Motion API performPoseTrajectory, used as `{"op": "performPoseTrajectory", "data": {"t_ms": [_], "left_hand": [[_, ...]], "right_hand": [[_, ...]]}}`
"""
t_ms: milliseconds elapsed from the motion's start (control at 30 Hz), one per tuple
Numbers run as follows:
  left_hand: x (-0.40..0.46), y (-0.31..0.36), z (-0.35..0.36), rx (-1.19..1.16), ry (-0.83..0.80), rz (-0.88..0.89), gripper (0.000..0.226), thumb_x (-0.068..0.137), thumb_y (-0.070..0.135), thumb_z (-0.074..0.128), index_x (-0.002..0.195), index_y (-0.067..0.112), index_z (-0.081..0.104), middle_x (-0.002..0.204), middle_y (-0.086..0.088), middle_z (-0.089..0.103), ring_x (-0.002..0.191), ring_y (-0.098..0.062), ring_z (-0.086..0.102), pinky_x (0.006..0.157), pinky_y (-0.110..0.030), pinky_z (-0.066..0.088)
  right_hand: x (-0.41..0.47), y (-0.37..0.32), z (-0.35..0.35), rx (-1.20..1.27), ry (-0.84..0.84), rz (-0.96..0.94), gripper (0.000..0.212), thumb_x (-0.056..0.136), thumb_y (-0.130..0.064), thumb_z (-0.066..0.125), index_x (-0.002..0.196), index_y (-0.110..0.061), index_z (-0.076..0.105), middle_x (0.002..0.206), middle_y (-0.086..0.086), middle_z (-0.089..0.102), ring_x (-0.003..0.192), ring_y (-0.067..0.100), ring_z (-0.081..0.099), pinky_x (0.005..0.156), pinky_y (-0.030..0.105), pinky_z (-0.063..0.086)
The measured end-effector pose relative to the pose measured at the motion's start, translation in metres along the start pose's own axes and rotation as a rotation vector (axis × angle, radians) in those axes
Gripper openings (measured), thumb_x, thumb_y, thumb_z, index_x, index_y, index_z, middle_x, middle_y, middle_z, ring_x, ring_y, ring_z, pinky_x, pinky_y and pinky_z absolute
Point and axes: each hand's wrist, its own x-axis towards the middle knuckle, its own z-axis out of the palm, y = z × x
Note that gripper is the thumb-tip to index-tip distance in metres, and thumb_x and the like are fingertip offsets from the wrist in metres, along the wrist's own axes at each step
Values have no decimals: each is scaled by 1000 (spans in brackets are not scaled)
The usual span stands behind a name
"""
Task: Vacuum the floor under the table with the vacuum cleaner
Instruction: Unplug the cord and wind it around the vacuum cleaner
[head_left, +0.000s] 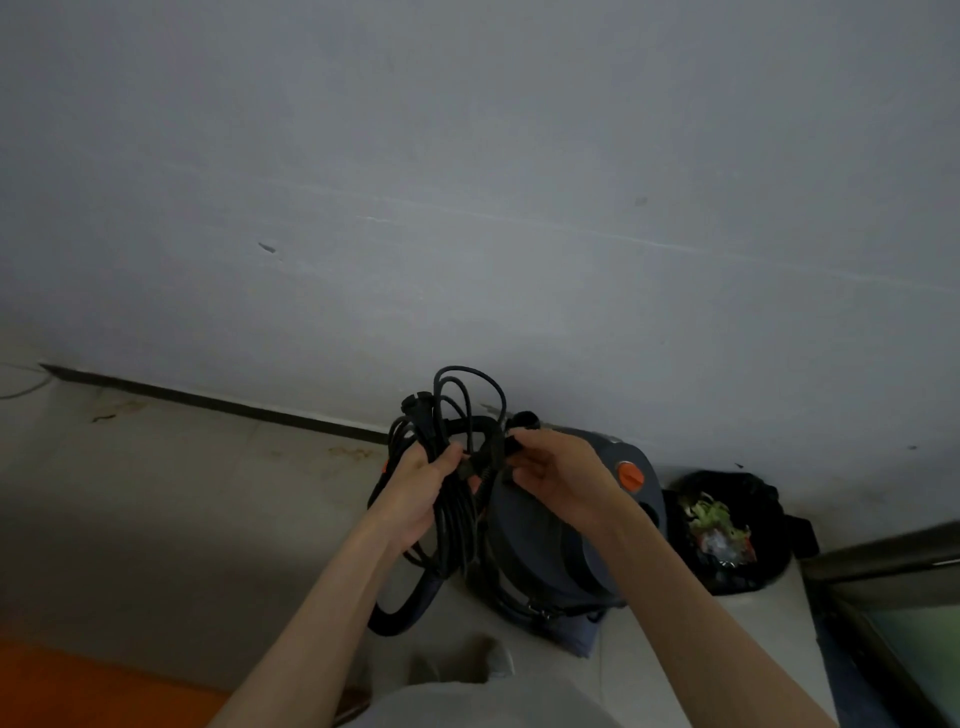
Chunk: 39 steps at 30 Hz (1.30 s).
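both hands (415, 493) grip coiled cord (452, 514); bin (727, 571) holds rubbish (719, 525).

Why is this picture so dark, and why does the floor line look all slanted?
Head view: the room is dim, so the cord and vacuum show as dark shapes with little detail; the wide-angle lens and tilted head slant the baseboard; the left hand and right hand look slightly soft; no glare.
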Motion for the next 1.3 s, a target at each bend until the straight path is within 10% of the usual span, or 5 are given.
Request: {"op": "performPoseTrajectory", "data": {"t_ms": [233, 600, 833, 1133, 1300], "left_hand": [[-5, 1, 6, 51, -32, 15, 21, 99, 10, 42, 84, 8, 56, 62, -7, 54, 61, -19, 53, 66, -33, 47], [3, -1, 14, 137, -33, 25, 10, 100, 11, 42, 99, 4, 49, 63, -4, 50, 56, -15, 49, 57, -27, 47], [2, -6, 8, 37, -16, -50, 10, 100, 11, 41, 98, 7, 50, 63, -5, 49, 55, -15, 48, 51, -26, 47], [4, -13, -1, 143, -124, -11, 16, 90, 6, 58, 83, 10, 45, 58, -2, 45, 53, -13, 46, 59, -28, 44], [11, -20, -1, 425, 11, -24, 51, 78, 12, 75, 117, 9, 42, 81, -7, 57, 67, -18, 56, 65, -30, 50]], "right_hand": [[0, -17, 6, 346, -54, 29, 20, 92, -14, 54, 74, -10, 59, 59, -1, 60, 60, 13, 57, 79, 27, 43], [14, -8, 10, 371, 32, -222, 16, 97, -9, 48, 107, -15, 60, 76, 3, 72, 48, 8, 53, 58, 22, 51], [10, -29, 1, 44, 61, -273, 9, 94, -6, 55, 94, -5, 64, 95, 8, 74, 80, 16, 72, 66, 22, 56], [1, -44, 4, -283, 196, -375, 12, 93, -12, 60, 88, -3, 66, 74, 7, 73, 67, 18, 72, 58, 22, 57], [-2, -51, 4, -319, 216, -410, 18, 95, -18, 58, 89, -4, 68, 75, 9, 73, 68, 20, 72, 63, 26, 59]]}}
